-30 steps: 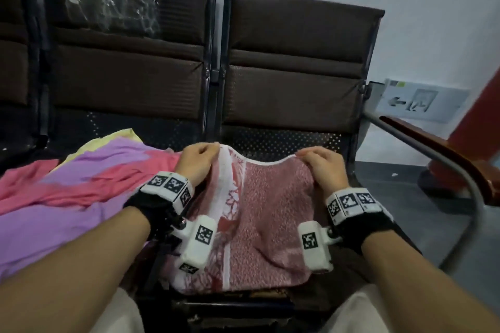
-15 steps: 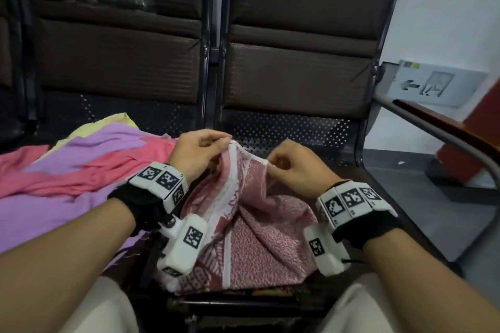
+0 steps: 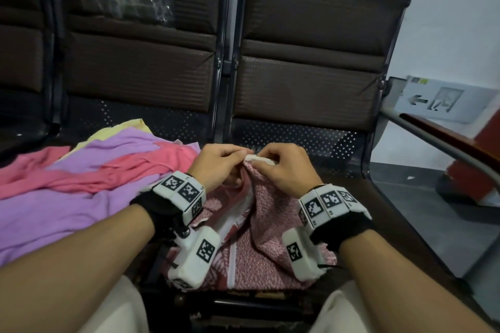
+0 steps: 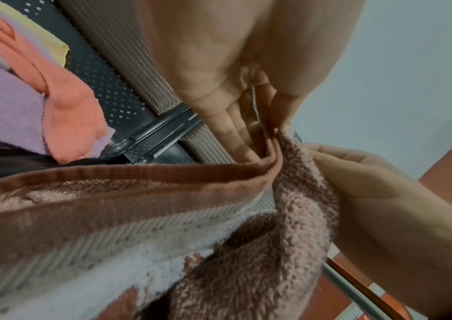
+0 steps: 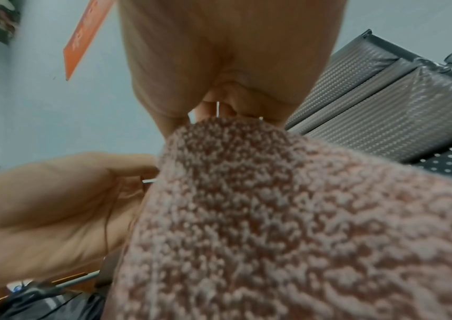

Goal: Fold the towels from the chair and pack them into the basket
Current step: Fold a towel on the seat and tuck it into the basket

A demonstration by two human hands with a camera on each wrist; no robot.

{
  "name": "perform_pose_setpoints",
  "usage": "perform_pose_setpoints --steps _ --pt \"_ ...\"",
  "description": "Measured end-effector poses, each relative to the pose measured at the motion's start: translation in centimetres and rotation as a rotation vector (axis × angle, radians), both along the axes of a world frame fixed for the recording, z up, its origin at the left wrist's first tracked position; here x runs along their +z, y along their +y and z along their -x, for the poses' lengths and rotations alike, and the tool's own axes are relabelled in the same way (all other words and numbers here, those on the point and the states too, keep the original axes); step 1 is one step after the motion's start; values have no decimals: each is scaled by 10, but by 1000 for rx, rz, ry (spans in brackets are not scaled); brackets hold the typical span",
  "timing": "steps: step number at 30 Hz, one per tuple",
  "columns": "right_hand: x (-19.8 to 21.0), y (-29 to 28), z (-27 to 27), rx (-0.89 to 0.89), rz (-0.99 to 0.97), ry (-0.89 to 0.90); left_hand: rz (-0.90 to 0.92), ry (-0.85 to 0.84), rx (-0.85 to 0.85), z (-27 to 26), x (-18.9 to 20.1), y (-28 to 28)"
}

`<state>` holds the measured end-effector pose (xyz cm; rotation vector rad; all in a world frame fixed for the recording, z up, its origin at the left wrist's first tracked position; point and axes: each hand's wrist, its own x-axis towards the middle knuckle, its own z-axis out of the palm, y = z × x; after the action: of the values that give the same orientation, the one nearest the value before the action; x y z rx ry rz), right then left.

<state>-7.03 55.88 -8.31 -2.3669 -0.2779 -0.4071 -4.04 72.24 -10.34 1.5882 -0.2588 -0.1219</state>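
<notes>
Both hands meet at the far edge of a red-and-white towel lying on the right chair seat. The left hand pinches the towel's top hem, thumb and fingers curled round the doubled red border, as the left wrist view shows. The right hand pinches the white edge just beside it, knuckles nearly touching the left hand's. Between the wrists the towel sags in loose folds, its near edge reaching the front of the seat. On the left seat lies a heap of purple towel, pink towel and yellow towel, overlapping.
</notes>
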Motion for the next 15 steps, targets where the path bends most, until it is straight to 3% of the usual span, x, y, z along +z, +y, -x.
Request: perform_pose_setpoints --steps 5,11,15 --pt "-1 1 3 -9 -18 -4 32 -4 -54 7 -1 3" --pt "2 -6 8 11 -30 47 -135 -225 -49 16 10 6" --pt "2 -18 14 5 339 195 -238 -366 5 18 18 17"
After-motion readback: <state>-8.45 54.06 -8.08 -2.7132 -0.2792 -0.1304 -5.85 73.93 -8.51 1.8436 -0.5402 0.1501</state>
